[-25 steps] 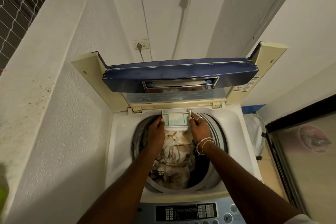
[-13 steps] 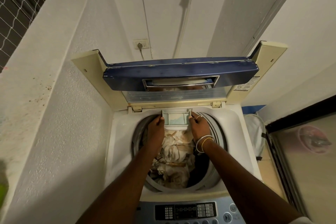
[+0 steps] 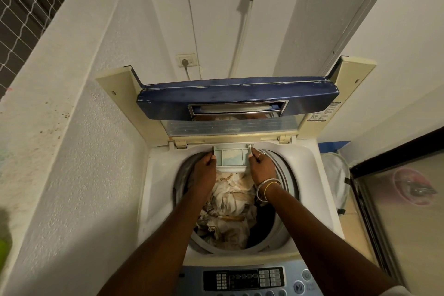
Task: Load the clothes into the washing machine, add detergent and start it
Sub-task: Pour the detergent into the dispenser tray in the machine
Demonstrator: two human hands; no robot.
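Both my left hand (image 3: 204, 170) and right hand (image 3: 262, 168) pinch the sides of the detergent drawer (image 3: 231, 156) at the washing machine's (image 3: 310, 175) back rim, the clothes (image 3: 230, 204) already lie inside, and shutting the lid (image 3: 237, 94) and starting at the control panel (image 3: 242, 279) look left to do.

2 arms outstretched, left hand (image 3: 204, 168), right hand (image 3: 261, 168), both gripping
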